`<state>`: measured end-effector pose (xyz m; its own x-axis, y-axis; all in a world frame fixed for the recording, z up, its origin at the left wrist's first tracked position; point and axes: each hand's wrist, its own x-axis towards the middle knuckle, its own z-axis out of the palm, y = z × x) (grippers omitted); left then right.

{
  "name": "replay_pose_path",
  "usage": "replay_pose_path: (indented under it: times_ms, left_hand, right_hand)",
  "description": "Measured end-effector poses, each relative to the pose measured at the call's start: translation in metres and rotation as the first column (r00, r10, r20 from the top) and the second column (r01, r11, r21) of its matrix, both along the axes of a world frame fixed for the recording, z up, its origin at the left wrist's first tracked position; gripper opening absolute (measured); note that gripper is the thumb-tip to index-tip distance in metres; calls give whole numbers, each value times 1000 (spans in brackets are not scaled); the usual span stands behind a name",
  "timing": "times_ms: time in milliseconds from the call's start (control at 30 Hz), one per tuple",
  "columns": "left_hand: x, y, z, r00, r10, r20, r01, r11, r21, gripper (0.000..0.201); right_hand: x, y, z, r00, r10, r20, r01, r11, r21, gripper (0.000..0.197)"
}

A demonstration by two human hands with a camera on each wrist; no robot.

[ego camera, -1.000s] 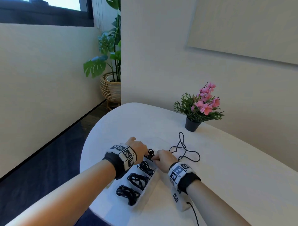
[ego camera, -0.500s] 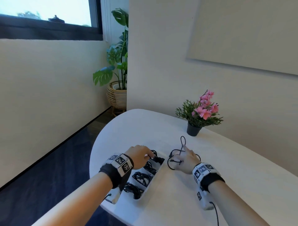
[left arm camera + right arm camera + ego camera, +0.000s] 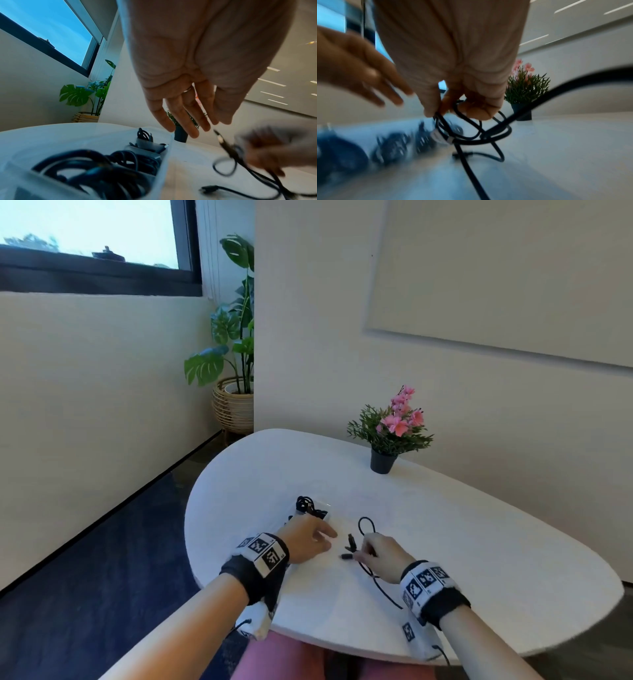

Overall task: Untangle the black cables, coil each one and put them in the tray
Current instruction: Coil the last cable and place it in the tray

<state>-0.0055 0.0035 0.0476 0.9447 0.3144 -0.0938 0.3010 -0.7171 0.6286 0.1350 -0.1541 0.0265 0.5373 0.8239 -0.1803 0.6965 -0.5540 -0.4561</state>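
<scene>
A loose black cable (image 3: 383, 592) lies on the white table (image 3: 479, 542), to the right of the clear tray (image 3: 166, 152). My right hand (image 3: 364, 553) pinches a bunch of its loops between thumb and curled fingers, as the right wrist view shows (image 3: 447, 109). Two plug ends (image 3: 351, 540) stick out to the left of that hand. My left hand (image 3: 329, 537) hovers open at the tray's right rim, fingers straight (image 3: 193, 127), holding nothing. Several coiled black cables (image 3: 96, 166) sit in the tray's compartments.
A small potted plant with pink flowers (image 3: 390, 436) stands at the table's far side by the wall. The table's curved front edge (image 3: 308, 635) is close to my body. A large leafy plant in a basket (image 3: 234, 402) stands on the floor.
My right hand went from the tray to the loose cable and now pinches it, drawing it nearer. My left hand came off the tray's cables and moved right, fingers opened.
</scene>
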Motion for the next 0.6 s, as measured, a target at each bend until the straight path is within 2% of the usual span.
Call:
replay_pose_path:
  times_ms: [67, 133, 267, 433, 500, 600]
  left_hand:
    - [1, -11, -4, 998, 14, 53, -14, 1000, 3, 49]
    - [4, -24, -9, 988, 29, 151, -18, 997, -75, 57]
    - [10, -43, -11, 957, 109, 269, -38, 966, -256, 46]
    - [6, -56, -7, 887, 212, 411, -71, 941, -332, 50]
    - [7, -59, -6, 877, 187, 442, -50, 952, -304, 40]
    - [9, -61, -4, 901, 163, 403, -50, 959, -278, 21]
  right_hand:
    - [-8, -7, 14, 1000, 4, -21, 0, 984, 180, 19]
    - [-15, -15, 25, 999, 31, -27, -20, 940, 340, 15]
    - [-28, -26, 36, 998, 37, -50, -5, 845, 535, 12]
    - [-34, -35, 36, 992, -14, -124, 93, 747, 658, 17]
    - [-37, -38, 37, 990, -13, -143, 107, 727, 678, 19]
    - [-42, -40, 39, 988, -32, -153, 127, 731, 671, 19]
